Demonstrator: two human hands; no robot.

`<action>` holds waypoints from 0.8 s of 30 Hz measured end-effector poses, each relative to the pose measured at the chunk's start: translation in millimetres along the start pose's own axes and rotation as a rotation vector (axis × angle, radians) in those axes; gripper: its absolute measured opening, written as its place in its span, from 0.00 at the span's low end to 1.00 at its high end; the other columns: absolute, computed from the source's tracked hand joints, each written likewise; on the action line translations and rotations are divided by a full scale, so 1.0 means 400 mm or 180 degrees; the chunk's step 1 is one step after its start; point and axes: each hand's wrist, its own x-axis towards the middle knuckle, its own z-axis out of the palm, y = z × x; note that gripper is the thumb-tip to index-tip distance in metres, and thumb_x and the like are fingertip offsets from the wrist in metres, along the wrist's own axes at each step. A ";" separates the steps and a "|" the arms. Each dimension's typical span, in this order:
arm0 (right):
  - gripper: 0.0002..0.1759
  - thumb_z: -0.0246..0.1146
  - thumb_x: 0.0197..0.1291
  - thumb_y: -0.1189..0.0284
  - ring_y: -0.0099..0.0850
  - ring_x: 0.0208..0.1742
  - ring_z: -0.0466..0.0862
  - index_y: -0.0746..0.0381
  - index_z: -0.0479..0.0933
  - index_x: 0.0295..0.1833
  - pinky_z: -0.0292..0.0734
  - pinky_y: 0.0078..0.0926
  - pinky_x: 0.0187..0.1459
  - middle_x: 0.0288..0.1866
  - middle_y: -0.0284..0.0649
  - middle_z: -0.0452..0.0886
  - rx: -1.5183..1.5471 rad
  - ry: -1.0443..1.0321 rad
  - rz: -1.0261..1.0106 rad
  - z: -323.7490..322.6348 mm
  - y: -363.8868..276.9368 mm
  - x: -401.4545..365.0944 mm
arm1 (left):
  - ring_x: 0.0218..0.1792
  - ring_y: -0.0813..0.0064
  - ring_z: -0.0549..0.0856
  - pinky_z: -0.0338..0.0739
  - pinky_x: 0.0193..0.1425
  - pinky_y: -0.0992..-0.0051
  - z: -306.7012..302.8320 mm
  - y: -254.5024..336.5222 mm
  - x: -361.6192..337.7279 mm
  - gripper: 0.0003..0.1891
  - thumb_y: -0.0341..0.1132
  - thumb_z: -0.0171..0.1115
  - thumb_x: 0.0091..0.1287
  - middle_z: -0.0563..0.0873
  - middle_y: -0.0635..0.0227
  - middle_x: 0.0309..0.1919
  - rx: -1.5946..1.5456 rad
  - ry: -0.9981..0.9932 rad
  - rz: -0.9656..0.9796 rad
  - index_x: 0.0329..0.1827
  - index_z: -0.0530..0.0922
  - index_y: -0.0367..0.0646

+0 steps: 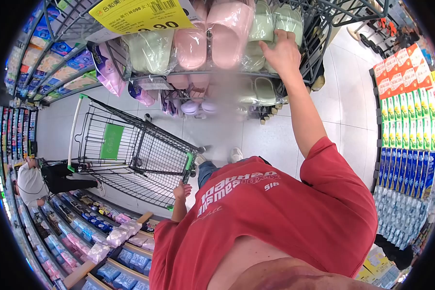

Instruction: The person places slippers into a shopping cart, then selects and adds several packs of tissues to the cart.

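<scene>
My right hand (pixel 282 54) reaches into a wire rack of slippers, its thumb and fingers apart. It touches light green slippers (pixel 289 23) wrapped in clear plastic. Just left of it are pink slippers (pixel 229 34), also in plastic, and another green pair (pixel 151 50) sits farther left. My left hand (pixel 182 191) is low at my side, close to the near end of a wire shopping cart (pixel 145 145). Its small, partly shown fingers look spread; whether they touch the cart is hard to tell.
A yellow price sign (pixel 142 14) hangs over the rack. Another person (pixel 34 181) stands at the left, near the cart's far end. Packed shelves (pixel 82 222) line the lower left, and stacked boxes (pixel 406 121) stand at the right. A blurred patch covers the rack's lower middle.
</scene>
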 end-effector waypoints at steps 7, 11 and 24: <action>0.23 0.67 0.47 0.61 0.43 0.41 0.82 0.60 0.74 0.48 0.78 0.37 0.41 0.45 0.43 0.78 -0.0517 -0.0106 -0.0250 0.025 0.011 0.056 | 0.15 0.76 0.76 0.67 0.17 0.80 0.002 0.001 0.005 0.31 0.58 0.44 0.70 0.83 0.60 0.20 -0.0036 0.0002 -0.0010 0.31 0.79 0.35; 0.17 0.67 0.46 0.62 0.38 0.39 0.83 0.57 0.78 0.42 0.77 0.33 0.41 0.42 0.37 0.81 -0.0256 0.0211 -0.0406 0.036 0.078 0.060 | 0.17 0.75 0.78 0.69 0.19 0.78 -0.001 -0.004 0.005 0.31 0.59 0.45 0.69 0.84 0.60 0.22 0.0010 0.0034 0.0010 0.31 0.80 0.36; 0.14 0.62 0.52 0.68 0.36 0.33 0.84 0.63 0.76 0.43 0.77 0.32 0.38 0.29 0.43 0.82 0.1602 -0.0383 -0.0694 -0.006 -0.123 -0.038 | 0.22 0.74 0.80 0.72 0.24 0.75 0.001 -0.021 0.001 0.32 0.61 0.46 0.68 0.85 0.62 0.26 0.0043 0.0141 0.0166 0.36 0.82 0.36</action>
